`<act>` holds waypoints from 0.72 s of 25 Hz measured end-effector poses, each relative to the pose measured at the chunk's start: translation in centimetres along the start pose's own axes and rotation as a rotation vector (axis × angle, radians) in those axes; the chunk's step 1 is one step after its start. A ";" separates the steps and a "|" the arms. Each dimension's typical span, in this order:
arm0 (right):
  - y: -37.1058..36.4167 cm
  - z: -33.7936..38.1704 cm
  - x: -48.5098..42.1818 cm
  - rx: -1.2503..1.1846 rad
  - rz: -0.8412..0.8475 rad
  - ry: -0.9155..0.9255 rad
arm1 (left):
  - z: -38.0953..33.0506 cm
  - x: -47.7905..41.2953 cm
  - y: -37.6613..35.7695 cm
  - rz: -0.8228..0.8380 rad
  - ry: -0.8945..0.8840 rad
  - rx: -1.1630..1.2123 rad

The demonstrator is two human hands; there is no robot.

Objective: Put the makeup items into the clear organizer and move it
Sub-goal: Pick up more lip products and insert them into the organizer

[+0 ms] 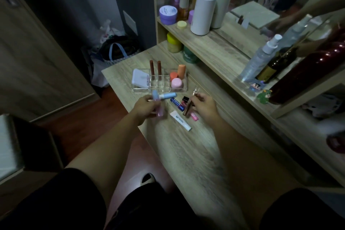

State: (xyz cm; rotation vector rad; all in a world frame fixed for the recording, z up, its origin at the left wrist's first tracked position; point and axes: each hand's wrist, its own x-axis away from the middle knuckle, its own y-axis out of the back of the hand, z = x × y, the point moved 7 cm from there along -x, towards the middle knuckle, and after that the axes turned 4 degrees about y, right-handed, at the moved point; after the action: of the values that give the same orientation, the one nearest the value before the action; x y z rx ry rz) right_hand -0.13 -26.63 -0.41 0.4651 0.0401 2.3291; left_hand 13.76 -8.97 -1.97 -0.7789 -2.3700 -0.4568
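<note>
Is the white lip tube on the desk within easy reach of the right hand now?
Probably not yet: the white lip tube lies uncovered beside the right hand, but that hand already holds a rose-gold tube.

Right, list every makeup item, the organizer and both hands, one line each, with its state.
clear organizer: on the desk, partly filled
two brown lip tubes: upright in organizer slots
white compact: in organizer's left compartment
left hand: holding pink tube
right hand: holding rose-gold tube
white lip tube: lying on desk
blue Nivea stick: lying on desk
</note>
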 end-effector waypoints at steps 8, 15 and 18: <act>-3.1 6.4 -4.1 -0.074 0.006 0.107 | -6.6 -2.1 3.9 -0.120 -0.165 0.099; -4.8 7.2 -7.0 -0.055 -0.071 0.099 | -8.6 -4.6 5.6 -0.324 -0.293 -0.093; -5.5 6.9 -7.9 -0.010 -0.060 0.094 | -8.5 -5.8 5.6 -0.329 -0.259 -0.121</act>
State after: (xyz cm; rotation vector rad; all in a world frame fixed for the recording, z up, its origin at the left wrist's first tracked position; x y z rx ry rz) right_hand 11.12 -28.80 2.61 0.3448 0.0862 2.2900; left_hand 24.73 -11.20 1.59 -0.5240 -2.7501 -0.6746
